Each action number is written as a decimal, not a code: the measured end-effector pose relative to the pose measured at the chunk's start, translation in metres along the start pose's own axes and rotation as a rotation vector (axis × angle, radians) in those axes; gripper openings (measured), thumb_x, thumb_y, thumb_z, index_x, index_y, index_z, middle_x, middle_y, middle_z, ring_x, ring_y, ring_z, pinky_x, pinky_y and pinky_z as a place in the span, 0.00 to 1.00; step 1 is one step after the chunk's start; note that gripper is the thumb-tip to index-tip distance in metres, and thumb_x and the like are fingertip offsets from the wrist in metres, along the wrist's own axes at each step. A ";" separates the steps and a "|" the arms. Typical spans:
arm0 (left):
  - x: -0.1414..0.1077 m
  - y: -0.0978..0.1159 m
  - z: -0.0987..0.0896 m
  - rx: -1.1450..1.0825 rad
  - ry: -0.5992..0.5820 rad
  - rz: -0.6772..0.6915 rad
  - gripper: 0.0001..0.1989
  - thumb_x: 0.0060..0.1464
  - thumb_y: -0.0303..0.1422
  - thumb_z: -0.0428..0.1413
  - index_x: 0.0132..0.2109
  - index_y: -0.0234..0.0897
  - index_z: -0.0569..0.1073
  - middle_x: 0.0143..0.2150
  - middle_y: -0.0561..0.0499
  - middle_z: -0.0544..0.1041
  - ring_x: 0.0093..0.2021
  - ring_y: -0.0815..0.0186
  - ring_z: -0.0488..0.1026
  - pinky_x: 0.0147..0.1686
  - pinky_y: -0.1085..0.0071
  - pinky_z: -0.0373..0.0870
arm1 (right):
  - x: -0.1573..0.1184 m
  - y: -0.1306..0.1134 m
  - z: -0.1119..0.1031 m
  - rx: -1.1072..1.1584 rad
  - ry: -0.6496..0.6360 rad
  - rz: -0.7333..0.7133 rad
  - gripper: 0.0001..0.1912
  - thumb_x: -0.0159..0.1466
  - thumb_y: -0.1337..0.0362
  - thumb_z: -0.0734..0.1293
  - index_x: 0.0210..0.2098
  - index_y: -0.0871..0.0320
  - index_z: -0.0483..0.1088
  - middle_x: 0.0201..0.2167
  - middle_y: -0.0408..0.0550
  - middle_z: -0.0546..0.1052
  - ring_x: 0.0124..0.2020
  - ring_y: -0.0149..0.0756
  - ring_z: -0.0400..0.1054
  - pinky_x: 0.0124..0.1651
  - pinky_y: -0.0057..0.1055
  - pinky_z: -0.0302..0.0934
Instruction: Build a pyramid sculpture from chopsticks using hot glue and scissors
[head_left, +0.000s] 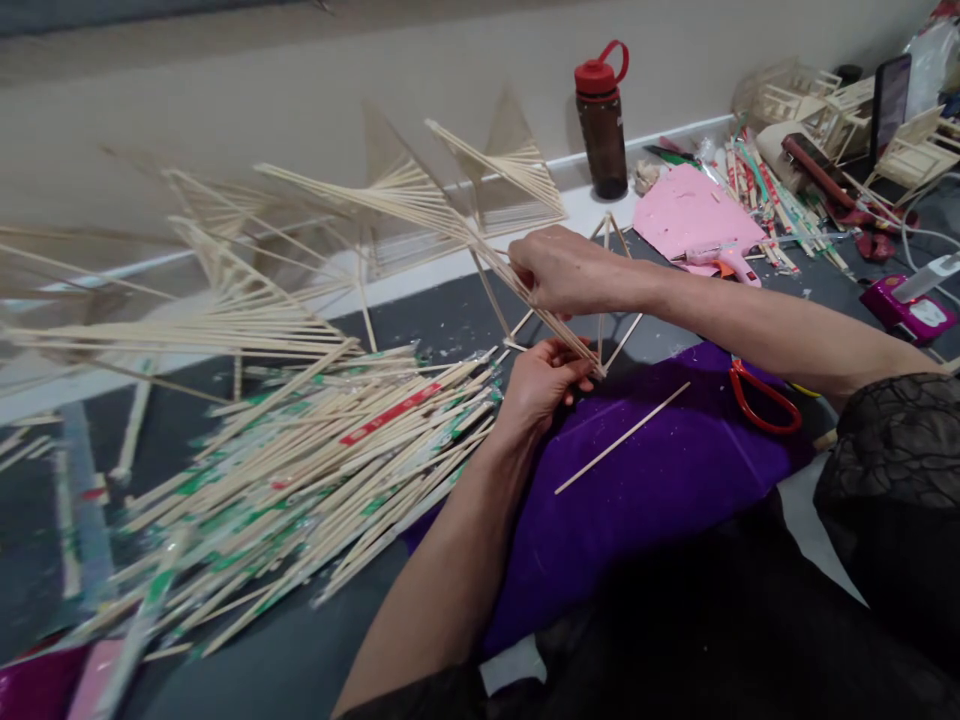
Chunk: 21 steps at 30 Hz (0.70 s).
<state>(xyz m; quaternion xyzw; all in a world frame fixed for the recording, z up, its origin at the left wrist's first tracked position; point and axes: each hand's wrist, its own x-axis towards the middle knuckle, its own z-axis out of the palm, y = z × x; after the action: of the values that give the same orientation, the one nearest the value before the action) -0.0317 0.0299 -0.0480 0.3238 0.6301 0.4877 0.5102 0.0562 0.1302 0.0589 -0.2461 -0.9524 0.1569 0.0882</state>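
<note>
"State the position of the model."

"Centre of the frame, its fan of sticks reaching towards the upper left, its lower corner above the purple cloth."

"And the hands?"

"Right hand: fingers curled nearly closed, gripping the model's slanting sticks. Left hand: partly closed, thumb and fingers pinching them close to the lower corner."

"Surroundings?"

"One loose stick lies on the cloth, with red-handled scissors at its right edge. Packed sticks spread across the left. Upper right: bottle upright by the wall, pink sheet, glue gun touching the sheet."
</note>
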 end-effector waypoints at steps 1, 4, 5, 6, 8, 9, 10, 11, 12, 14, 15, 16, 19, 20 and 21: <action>0.000 0.000 0.000 0.003 0.002 0.000 0.17 0.35 0.26 0.65 0.37 0.32 0.73 0.31 0.50 0.80 0.16 0.74 0.68 0.10 0.78 0.52 | 0.000 0.000 0.000 -0.001 -0.003 0.001 0.07 0.55 0.75 0.66 0.31 0.61 0.74 0.29 0.51 0.78 0.39 0.41 0.73 0.43 0.33 0.66; 0.000 -0.001 0.000 0.017 0.002 0.010 0.19 0.34 0.27 0.65 0.38 0.32 0.73 0.30 0.50 0.80 0.17 0.73 0.69 0.11 0.78 0.52 | 0.001 0.003 0.002 0.006 -0.011 0.004 0.07 0.55 0.75 0.66 0.32 0.61 0.75 0.29 0.52 0.78 0.40 0.42 0.73 0.43 0.33 0.65; 0.001 -0.002 0.000 0.021 0.002 0.012 0.19 0.33 0.27 0.65 0.38 0.32 0.73 0.30 0.50 0.80 0.17 0.73 0.69 0.11 0.78 0.52 | 0.002 0.004 0.002 0.008 -0.010 0.004 0.07 0.55 0.75 0.66 0.32 0.62 0.75 0.29 0.52 0.78 0.40 0.42 0.73 0.43 0.34 0.65; 0.001 -0.002 -0.001 0.024 0.003 0.016 0.19 0.33 0.27 0.65 0.37 0.32 0.73 0.30 0.50 0.80 0.17 0.73 0.69 0.11 0.78 0.53 | 0.002 0.005 0.003 0.010 -0.009 0.005 0.07 0.54 0.75 0.66 0.32 0.62 0.75 0.30 0.53 0.78 0.40 0.43 0.72 0.43 0.34 0.65; 0.001 -0.003 -0.001 0.029 0.006 0.021 0.18 0.33 0.28 0.66 0.37 0.32 0.73 0.30 0.50 0.80 0.17 0.73 0.69 0.11 0.78 0.53 | 0.003 0.006 0.005 0.011 -0.016 0.011 0.08 0.54 0.76 0.67 0.32 0.62 0.75 0.30 0.53 0.78 0.41 0.43 0.72 0.43 0.34 0.65; 0.001 -0.003 -0.001 0.032 0.008 0.023 0.18 0.33 0.29 0.66 0.36 0.33 0.73 0.29 0.50 0.80 0.17 0.73 0.69 0.11 0.78 0.53 | 0.003 0.007 0.005 0.011 -0.021 0.015 0.08 0.54 0.76 0.67 0.32 0.62 0.75 0.30 0.53 0.78 0.41 0.44 0.72 0.43 0.35 0.65; 0.001 -0.004 -0.001 0.036 0.009 0.024 0.18 0.33 0.29 0.66 0.36 0.32 0.73 0.28 0.50 0.79 0.17 0.73 0.69 0.11 0.78 0.53 | 0.004 0.007 0.006 0.011 -0.026 0.019 0.08 0.53 0.76 0.67 0.32 0.61 0.75 0.31 0.53 0.78 0.41 0.44 0.72 0.43 0.35 0.65; 0.001 -0.004 -0.001 0.041 0.012 0.026 0.18 0.33 0.30 0.66 0.36 0.32 0.73 0.27 0.51 0.79 0.17 0.72 0.69 0.11 0.78 0.53 | 0.004 0.007 0.006 0.011 -0.028 0.021 0.08 0.53 0.76 0.66 0.32 0.61 0.75 0.31 0.53 0.78 0.41 0.44 0.72 0.43 0.35 0.65; 0.001 -0.004 0.000 0.047 0.017 0.028 0.18 0.34 0.30 0.66 0.35 0.32 0.73 0.26 0.51 0.78 0.17 0.72 0.69 0.12 0.78 0.53 | 0.004 0.007 0.007 0.010 -0.026 0.022 0.09 0.53 0.76 0.66 0.32 0.61 0.75 0.32 0.53 0.79 0.41 0.44 0.72 0.43 0.35 0.65; 0.001 -0.004 0.000 0.061 0.023 0.034 0.17 0.34 0.31 0.67 0.35 0.32 0.73 0.24 0.52 0.77 0.17 0.72 0.69 0.12 0.78 0.53 | 0.004 0.008 0.008 0.008 -0.015 0.016 0.09 0.53 0.76 0.66 0.32 0.61 0.75 0.33 0.53 0.79 0.42 0.44 0.72 0.44 0.35 0.66; 0.001 -0.004 0.000 0.070 0.024 0.036 0.17 0.34 0.32 0.67 0.34 0.32 0.73 0.24 0.52 0.77 0.17 0.72 0.69 0.12 0.78 0.53 | 0.005 0.008 0.008 0.006 -0.010 0.012 0.09 0.53 0.76 0.66 0.32 0.60 0.75 0.33 0.53 0.79 0.42 0.44 0.72 0.44 0.35 0.66; 0.001 -0.004 0.000 0.080 0.023 0.036 0.17 0.34 0.33 0.67 0.34 0.32 0.73 0.23 0.53 0.76 0.17 0.72 0.68 0.12 0.78 0.53 | 0.005 0.009 0.009 0.006 -0.008 0.008 0.09 0.53 0.76 0.66 0.31 0.60 0.74 0.33 0.53 0.79 0.43 0.44 0.72 0.45 0.35 0.66; 0.001 -0.005 0.000 0.104 0.020 0.033 0.16 0.35 0.34 0.67 0.33 0.32 0.74 0.22 0.52 0.76 0.17 0.72 0.68 0.12 0.78 0.53 | 0.005 0.010 0.009 0.020 -0.012 0.005 0.09 0.53 0.77 0.66 0.31 0.60 0.74 0.32 0.53 0.79 0.42 0.44 0.73 0.46 0.36 0.66; 0.001 -0.005 0.000 0.107 0.020 0.033 0.15 0.35 0.33 0.67 0.32 0.32 0.74 0.22 0.52 0.76 0.17 0.72 0.68 0.12 0.78 0.53 | 0.005 0.010 0.009 0.027 -0.013 0.004 0.09 0.53 0.77 0.66 0.30 0.60 0.74 0.32 0.53 0.79 0.42 0.44 0.73 0.46 0.36 0.66; 0.001 -0.005 0.000 0.109 0.019 0.035 0.15 0.35 0.33 0.66 0.32 0.32 0.74 0.22 0.52 0.76 0.17 0.72 0.68 0.12 0.78 0.53 | 0.004 0.010 0.009 0.032 -0.014 0.002 0.09 0.53 0.77 0.66 0.30 0.60 0.74 0.31 0.53 0.79 0.41 0.44 0.73 0.45 0.36 0.66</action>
<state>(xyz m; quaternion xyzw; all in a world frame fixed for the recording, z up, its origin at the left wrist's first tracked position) -0.0320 0.0292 -0.0528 0.3573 0.6547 0.4645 0.4774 0.0547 0.1384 0.0475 -0.2445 -0.9501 0.1741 0.0854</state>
